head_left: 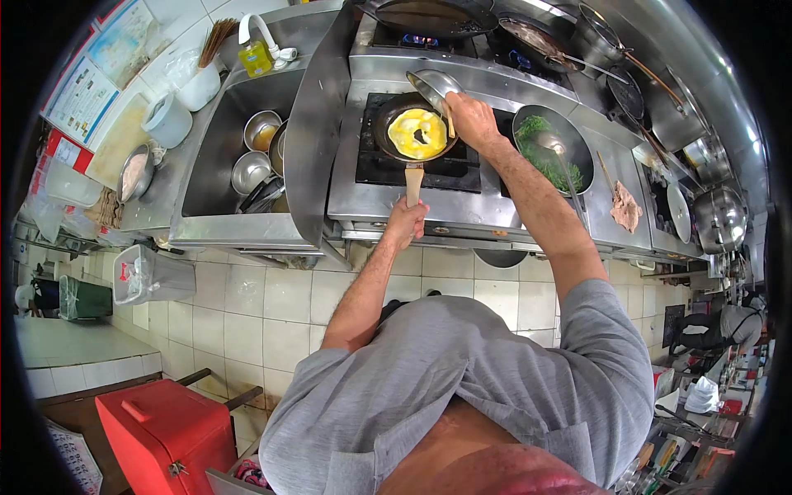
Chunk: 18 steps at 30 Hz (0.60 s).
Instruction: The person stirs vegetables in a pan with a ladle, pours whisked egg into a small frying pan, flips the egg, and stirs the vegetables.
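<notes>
- Grasps the pale handle of a small frying pan in the left hand, closed firmly around it.
- Holds a metal bowl by its near side in the right hand, tilted just above the pan's far edge.
- Shows yellow egg inside the pan, on the stove, spread in an uneven ring with paler patches.
- Looks partly cooked, with spreading mostly done; leaves a dark gap near the middle uncovered and glossy areas seemingly unset.
- Lies flat and unfolded in the pan, not yet on any plate.
- Hides the bowl's contents from view; cannot tell whether empty.
- Includes, right of the pan, a wok of leafy greens with a ladle resting in it, apart from both hands.
</notes>
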Motion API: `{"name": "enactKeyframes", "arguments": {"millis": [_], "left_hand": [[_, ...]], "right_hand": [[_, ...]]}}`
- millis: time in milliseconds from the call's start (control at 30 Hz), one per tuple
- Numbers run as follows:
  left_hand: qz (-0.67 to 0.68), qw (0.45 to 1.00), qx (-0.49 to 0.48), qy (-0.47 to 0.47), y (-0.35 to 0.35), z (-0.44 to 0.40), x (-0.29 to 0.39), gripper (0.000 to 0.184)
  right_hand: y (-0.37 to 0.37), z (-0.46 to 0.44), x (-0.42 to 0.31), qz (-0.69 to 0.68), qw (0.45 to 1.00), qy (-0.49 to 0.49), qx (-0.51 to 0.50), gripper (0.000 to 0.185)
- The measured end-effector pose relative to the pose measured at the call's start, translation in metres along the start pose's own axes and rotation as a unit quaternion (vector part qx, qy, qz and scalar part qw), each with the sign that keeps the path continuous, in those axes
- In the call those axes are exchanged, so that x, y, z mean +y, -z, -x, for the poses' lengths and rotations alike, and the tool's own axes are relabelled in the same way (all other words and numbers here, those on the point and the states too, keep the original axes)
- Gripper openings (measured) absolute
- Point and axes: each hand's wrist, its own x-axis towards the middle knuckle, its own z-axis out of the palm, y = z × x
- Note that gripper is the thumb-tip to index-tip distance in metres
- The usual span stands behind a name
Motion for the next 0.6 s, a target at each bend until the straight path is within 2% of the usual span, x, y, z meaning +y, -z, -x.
{"name": "enactKeyframes", "arguments": {"millis": [267, 600], "left_hand": [[0.018, 1.000, -0.003, 0.012, -0.005, 0.006, 0.005, 0.021], [-0.099, 0.994, 0.054, 0.002, -0.006, 0.008, 0.020, 0.017]], "right_hand": [[-0.004, 0.001, -0.006, -0.013, 1.000, -0.016, -0.006, 0.008], [-0.013, 0.006, 0.000, -0.036, 0.998, -0.049, 0.014, 0.014]]}}
